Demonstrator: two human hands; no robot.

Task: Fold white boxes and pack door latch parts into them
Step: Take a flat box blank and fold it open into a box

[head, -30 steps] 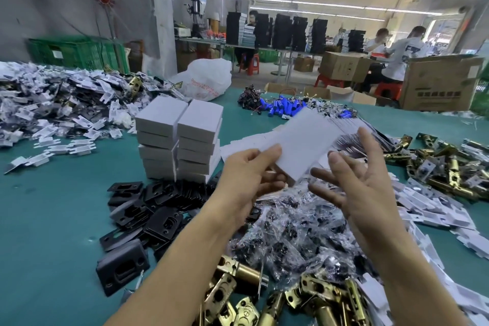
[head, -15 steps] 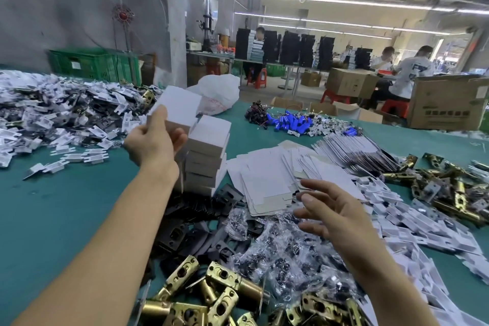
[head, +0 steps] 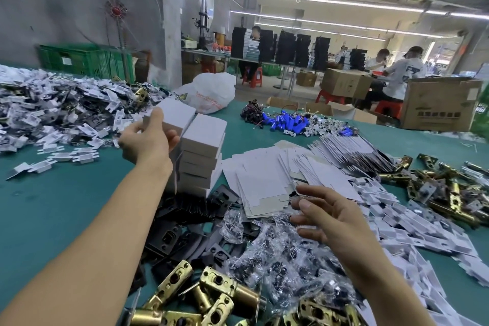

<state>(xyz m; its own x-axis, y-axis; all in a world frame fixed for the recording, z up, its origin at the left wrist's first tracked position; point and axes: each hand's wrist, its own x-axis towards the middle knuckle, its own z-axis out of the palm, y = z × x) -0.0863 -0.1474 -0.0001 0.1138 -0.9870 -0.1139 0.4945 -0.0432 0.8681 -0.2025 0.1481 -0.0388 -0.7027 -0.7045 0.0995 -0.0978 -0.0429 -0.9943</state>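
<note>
My left hand point(head: 148, 139) grips a closed white box point(head: 176, 115) at the top of the left column of stacked white boxes point(head: 202, 156). My right hand point(head: 328, 216) hovers with spread fingers, holding nothing, above the small plastic bags of black screws point(head: 277, 259) and just in front of the flat unfolded white box blanks point(head: 259, 180). Brass latch bodies point(head: 211, 296) lie at the near edge. Black strike plates point(head: 185, 225) lie under my left forearm.
White plastic inserts are heaped at the far left point(head: 53, 106) and along the right point(head: 412, 222). More brass latches point(head: 449, 190) lie at the right. Blue parts point(head: 285, 122), a white bag point(head: 209, 91) and a cardboard carton point(head: 439, 103) stand at the back. People work beyond the green table point(head: 53, 206).
My left hand carried the closed white box from the middle up to the left stack. My right hand let go of it and sank toward the screw bags.
</note>
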